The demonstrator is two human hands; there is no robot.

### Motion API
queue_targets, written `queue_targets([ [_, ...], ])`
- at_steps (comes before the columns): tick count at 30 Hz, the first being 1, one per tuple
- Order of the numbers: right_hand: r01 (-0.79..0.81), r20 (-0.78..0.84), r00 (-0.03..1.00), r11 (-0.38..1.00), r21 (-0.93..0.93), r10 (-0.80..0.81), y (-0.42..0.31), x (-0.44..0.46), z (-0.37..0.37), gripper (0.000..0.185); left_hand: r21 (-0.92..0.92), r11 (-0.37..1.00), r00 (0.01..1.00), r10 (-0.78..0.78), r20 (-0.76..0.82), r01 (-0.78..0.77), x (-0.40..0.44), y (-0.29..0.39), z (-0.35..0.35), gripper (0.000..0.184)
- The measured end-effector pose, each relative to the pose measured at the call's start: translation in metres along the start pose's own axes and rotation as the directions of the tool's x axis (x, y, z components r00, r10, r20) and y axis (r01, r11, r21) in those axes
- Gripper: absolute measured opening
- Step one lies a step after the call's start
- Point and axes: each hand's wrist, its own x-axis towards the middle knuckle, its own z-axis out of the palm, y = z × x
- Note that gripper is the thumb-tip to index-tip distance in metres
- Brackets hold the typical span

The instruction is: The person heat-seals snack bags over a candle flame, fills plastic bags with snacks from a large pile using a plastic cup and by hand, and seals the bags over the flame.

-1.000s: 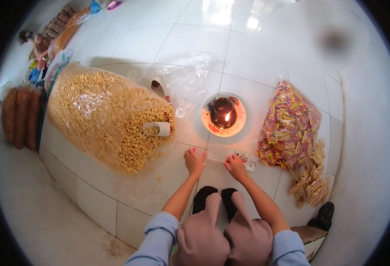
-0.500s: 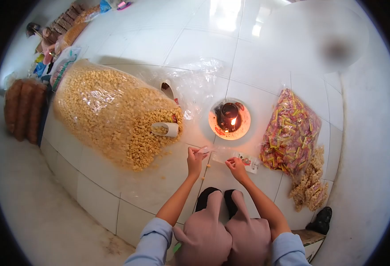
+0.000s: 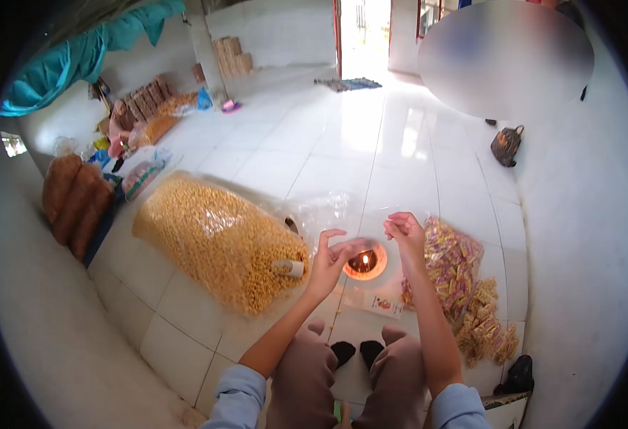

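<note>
My left hand [image 3: 332,263] is raised to the left of a small flame burning in a round dish [image 3: 380,273]. Its thumb and index finger are spread apart, and nothing shows between them. On the dish's other side, my right hand [image 3: 408,234] is up with thumb and fingertips pinched together; whatever they hold is too small or clear to make out. Below the dish, a clear plastic packet with a printed label [image 3: 385,304] lies on the tiles. A big clear bag of yellow puffed snack pieces [image 3: 207,229] rests to the left, a white scoop [image 3: 289,268] at its mouth.
Beyond my right hand sits a bag of small red-and-yellow sachets [image 3: 453,257], with filled snack packs [image 3: 487,332] beside it. Crumpled clear plastic [image 3: 325,207] lies behind the dish. Brown sacks [image 3: 75,200] stand far left, near a seated person [image 3: 120,125]. A backpack [image 3: 507,146] leans rightward.
The view has tilted up, showing the doorway and far wall. Both hands have risen from beside the printed packet. My left fingers, closed on clear plastic before, are now spread.
</note>
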Motion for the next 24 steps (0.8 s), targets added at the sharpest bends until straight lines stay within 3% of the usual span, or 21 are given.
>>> queue_targets([
  [1, 0.103, -0.009, 0.994, 0.987, -0.122, -0.105, -0.008, 0.002, 0.000, 0.017, 0.148, 0.989, 0.993, 0.017, -0.114, 0.000, 0.004, 0.015, 0.010, 0.048],
  [2, 0.203, -0.009, 0.977, 0.949, -0.241, -0.211, -0.015, 0.004, 0.001, 0.016, 0.155, 0.987, 0.994, 0.048, -0.100, -0.032, 0.010, 0.027, 0.015, 0.048],
  [3, 0.233, -0.017, 0.970, 0.946, -0.226, -0.243, -0.019, 0.005, 0.006, 0.017, 0.464, 0.872, 0.947, 0.266, -0.183, -0.155, 0.016, 0.039, 0.020, 0.054],
  [4, 0.257, -0.011, 0.964, 0.941, -0.222, -0.266, -0.022, 0.004, 0.010, 0.017, 0.729, 0.654, 0.852, 0.484, -0.197, -0.203, 0.020, 0.051, 0.024, 0.060],
  [6, 0.296, 0.016, 0.950, 0.887, -0.354, -0.311, -0.024, -0.001, 0.017, 0.020, 0.799, 0.574, 0.857, 0.489, -0.160, -0.179, 0.027, 0.063, 0.027, 0.059],
  [8, 0.322, 0.031, 0.940, 0.858, -0.399, -0.339, -0.022, -0.007, 0.019, 0.021, 0.932, 0.324, 0.918, 0.395, 0.022, -0.162, 0.031, 0.058, 0.034, 0.054],
  [10, 0.310, 0.110, 0.949, 0.808, -0.502, -0.295, -0.019, -0.016, 0.018, 0.020, 0.929, 0.336, 0.922, 0.387, 0.011, -0.152, 0.031, 0.039, 0.029, 0.047],
  [12, 0.290, 0.118, 0.956, 0.791, -0.539, -0.270, -0.022, -0.022, 0.012, 0.019, 0.567, 0.816, 0.988, -0.030, -0.148, 0.110, 0.029, 0.019, 0.026, 0.035],
  [13, 0.280, 0.135, 0.959, 0.775, -0.566, -0.248, -0.022, -0.024, 0.007, 0.019, 0.457, 0.889, 0.987, 0.094, -0.131, -0.024, 0.030, 0.009, 0.028, 0.023],
  [17, 0.285, 0.120, 0.959, 0.854, -0.436, -0.258, -0.012, -0.018, 0.000, 0.019, 0.432, 0.902, 0.993, 0.067, -0.101, -0.017, 0.034, -0.002, 0.023, 0.018],
  [20, 0.285, 0.144, 0.958, 0.779, -0.559, -0.247, -0.015, -0.019, 0.000, 0.019, 0.308, 0.947, 0.988, -0.046, -0.145, 0.090, 0.037, -0.013, 0.019, 0.013],
  [22, 0.580, 0.268, 0.779, 0.488, -0.652, -0.567, -0.018, -0.016, 0.002, 0.018, 0.408, 0.912, 0.981, 0.044, -0.187, 0.037, 0.039, -0.006, 0.023, 0.012],
  [24, 0.561, 0.255, 0.766, 0.419, -0.714, -0.590, -0.016, -0.014, -0.002, 0.018, 0.452, 0.890, 0.979, 0.033, -0.200, 0.062, 0.038, 0.003, 0.026, 0.014],
])
